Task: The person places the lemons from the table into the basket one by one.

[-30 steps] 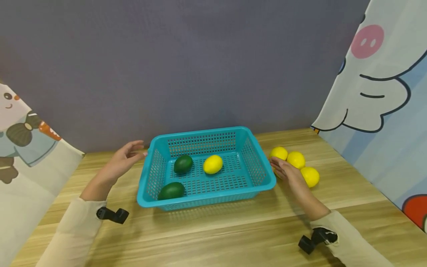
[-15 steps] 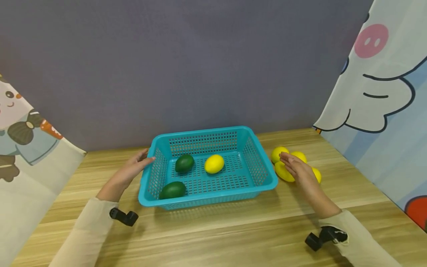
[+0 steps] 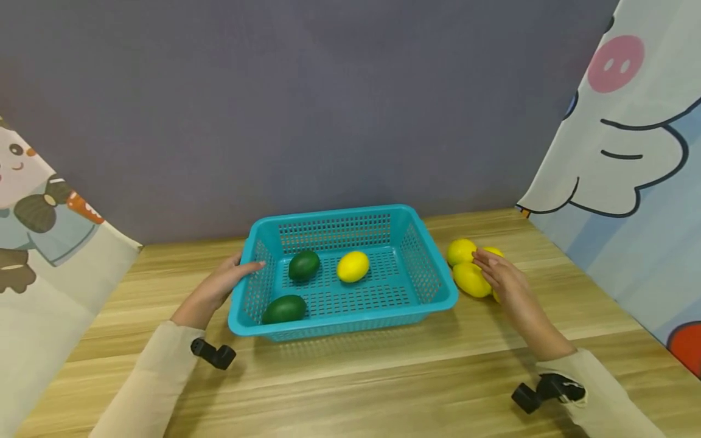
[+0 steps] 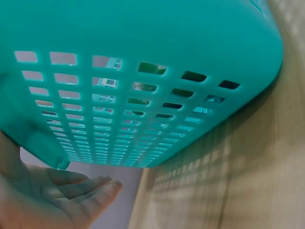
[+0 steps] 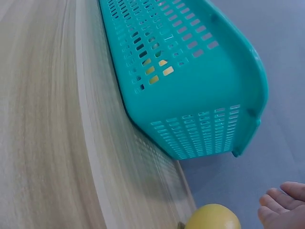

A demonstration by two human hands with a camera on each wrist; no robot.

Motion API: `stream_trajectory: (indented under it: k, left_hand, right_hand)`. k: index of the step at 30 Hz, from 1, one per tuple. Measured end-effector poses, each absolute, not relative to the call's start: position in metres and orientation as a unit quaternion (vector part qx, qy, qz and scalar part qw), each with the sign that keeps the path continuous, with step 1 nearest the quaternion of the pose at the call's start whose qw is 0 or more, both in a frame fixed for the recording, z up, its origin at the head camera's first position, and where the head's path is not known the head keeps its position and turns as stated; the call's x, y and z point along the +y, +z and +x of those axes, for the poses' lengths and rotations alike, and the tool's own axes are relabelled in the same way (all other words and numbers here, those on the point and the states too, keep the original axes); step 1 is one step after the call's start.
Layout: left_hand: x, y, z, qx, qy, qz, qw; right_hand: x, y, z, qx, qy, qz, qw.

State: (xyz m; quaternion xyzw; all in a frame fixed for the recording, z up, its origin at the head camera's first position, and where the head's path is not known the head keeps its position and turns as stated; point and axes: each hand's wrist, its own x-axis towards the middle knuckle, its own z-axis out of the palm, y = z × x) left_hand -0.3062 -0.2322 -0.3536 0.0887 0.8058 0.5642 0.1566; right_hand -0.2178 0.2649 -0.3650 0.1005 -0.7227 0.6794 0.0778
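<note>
A turquoise perforated plastic basket (image 3: pixel 350 322) stands on the table. Inside lie two dark green avocado-shaped fruits, one farther back (image 3: pixel 303 266) and one near the front left corner (image 3: pixel 285 309), plus a lemon (image 3: pixel 353 266). My left hand (image 3: pixel 220 281) is at the basket's left rim, thumb over the edge; its fingers (image 4: pixel 97 198) extend outside, apart from the wall in the left wrist view. To the right of the basket, my right hand (image 3: pixel 508 281) hovers with straight fingers by several lemons, including a front one (image 3: pixel 471 280) and a back one (image 3: pixel 461 251). It partly hides the others.
The wooden table (image 3: pixel 350 389) extends in front of the basket. A grey panel (image 3: pixel 350 109) rises behind it. Cartoon-printed curtains border the left (image 3: pixel 55 292) and right (image 3: pixel 619 267) sides. Both wrists carry small black cameras.
My left hand has moved right, bringing its thumb over the basket's rim. My right hand has drawn slightly right, away from the basket, uncovering the front lemon.
</note>
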Motion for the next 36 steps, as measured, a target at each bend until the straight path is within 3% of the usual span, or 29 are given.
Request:
stream_trajectory:
  k: [9,17,24,36]
  left_hand:
    - [-0.225,-0.356,-0.31,0.777,0.601,0.059,0.178]
    - [-0.216,-0.36,-0.312,0.743,0.628,0.036,0.228]
    - [-0.215,-0.362,-0.31,0.726,0.646,0.015,0.234]
    - [-0.224,-0.364,-0.304,0.694,0.678,0.018,0.241]
  right_hand:
    - [0.275,-0.364,-0.216,-0.713,0.684,0.123,0.093]
    - [0.288,-0.363,-0.213,-0.699,0.691,0.146,0.115]
    - [0.294,-0.363,-0.211,-0.678,0.706,0.161,0.13]
    - [0.315,-0.36,-0.212,-0.842,0.505,0.057,0.18]
